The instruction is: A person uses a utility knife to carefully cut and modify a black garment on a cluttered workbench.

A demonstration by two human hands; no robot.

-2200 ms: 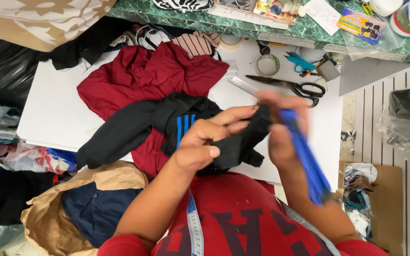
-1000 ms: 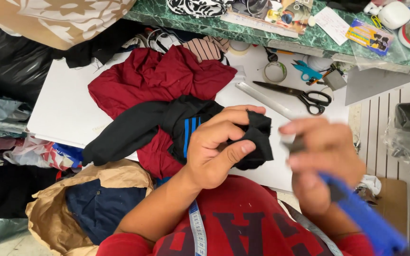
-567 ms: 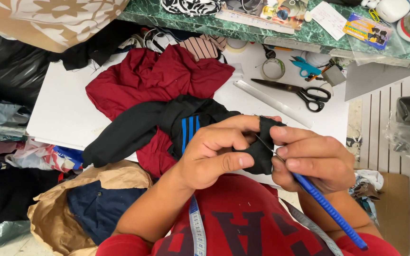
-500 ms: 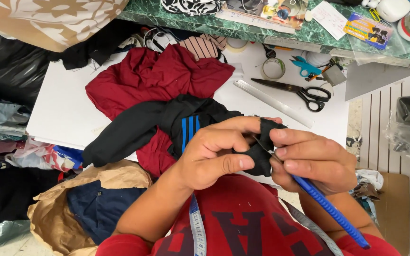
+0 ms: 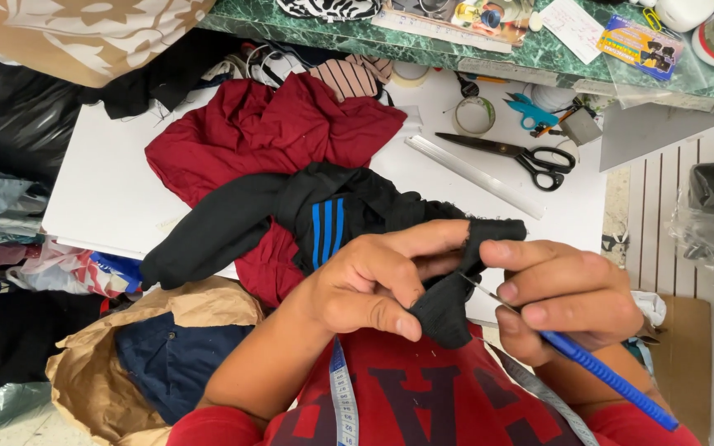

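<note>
White worktop (image 5: pixel 117 206) carries a red cloth (image 5: pixel 274 140); nearer than it, left hand (image 5: pixel 373 285) fingers pinch black fabric (image 5: pixel 448 306) shut, right hand (image 5: pixel 568 293) fingers clamp a blue seam ripper (image 5: pixel 605 376).

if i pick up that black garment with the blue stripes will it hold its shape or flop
Likely floppy: the black garment lies crumpled over the red cloth, and its edge folds around the left hand. Probably light, and it may drag the cloth along.

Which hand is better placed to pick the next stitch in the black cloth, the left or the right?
Probably the right hand: it grips the blue-handled tool, whose metal tip meets the black cloth. The left hand pinches the cloth.
</note>
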